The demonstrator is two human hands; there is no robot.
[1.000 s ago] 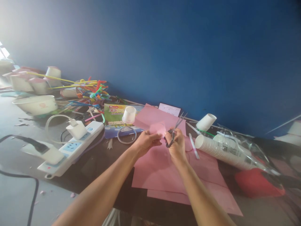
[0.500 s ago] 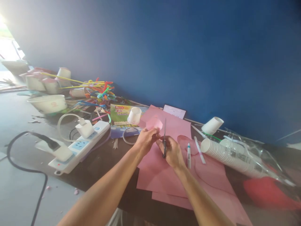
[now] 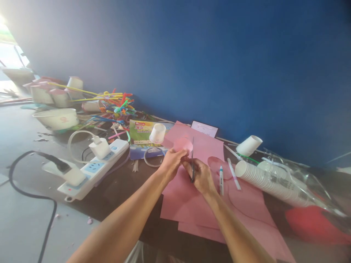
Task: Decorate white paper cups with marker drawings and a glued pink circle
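Observation:
My left hand (image 3: pixel 174 160) pinches a small rounded piece of pink paper (image 3: pixel 182 144) between thumb and fingers. In my right hand (image 3: pixel 201 176) is a pair of dark scissors (image 3: pixel 192 160), its blades pointing away from me beside the paper's right edge. Whether the blades touch the paper I cannot tell. Both hands are above large pink paper sheets (image 3: pixel 178 204) on the dark table. Just right of my right hand lie a marker (image 3: pixel 221 180) and a second, white pen (image 3: pixel 234 174), near a cut-out pink paper shape (image 3: pixel 215 164).
A white power strip (image 3: pixel 94 170) with plugged-in chargers sits at the left. Behind it are a paper bowl (image 3: pixel 56 119) and bright pipe cleaners (image 3: pixel 120 104). One paper cup (image 3: pixel 157 133) stands on a colourful packet (image 3: pixel 139 137). Stacked paper cups (image 3: pixel 268 182) in plastic wrap lie right.
The pink paper piece has turned slightly in my left hand and my thumb now lies further along it. My right hand keeps the scissors almost in place. The whole view has shifted a little.

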